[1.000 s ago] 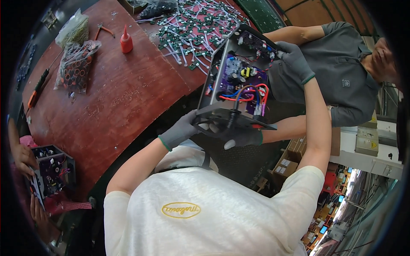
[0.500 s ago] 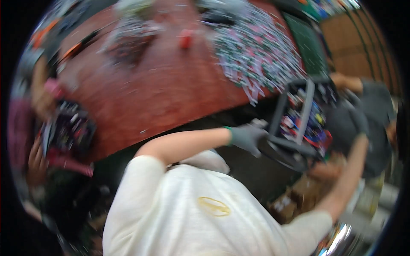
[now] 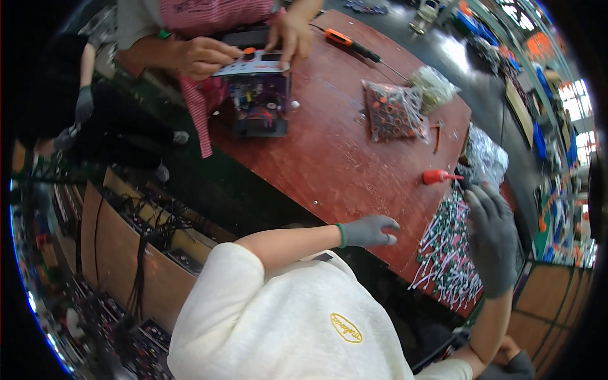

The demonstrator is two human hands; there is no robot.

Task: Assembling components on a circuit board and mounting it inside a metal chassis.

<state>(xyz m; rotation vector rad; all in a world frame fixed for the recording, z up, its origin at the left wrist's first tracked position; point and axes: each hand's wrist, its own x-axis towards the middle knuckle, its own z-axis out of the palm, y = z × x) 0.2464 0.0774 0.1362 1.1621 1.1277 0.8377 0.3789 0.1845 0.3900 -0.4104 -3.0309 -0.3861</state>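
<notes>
A low swing of the right hand (image 3: 493, 240) (fingers slightly spread) could snag boards (image 3: 444, 253). Left hand (image 3: 371, 232): fingers bent, unpinched.

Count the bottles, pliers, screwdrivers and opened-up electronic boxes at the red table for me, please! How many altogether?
Red bottle: 1
Orange-handled pliers: 1
Orange-and-black screwdriver: 1
Opened electronic box: 1
Total: 4

On the table (image 3: 316, 161), the bottle (image 3: 434, 177) is between the parts bag (image 3: 396, 115) and the cable pile (image 3: 443, 259).
</notes>
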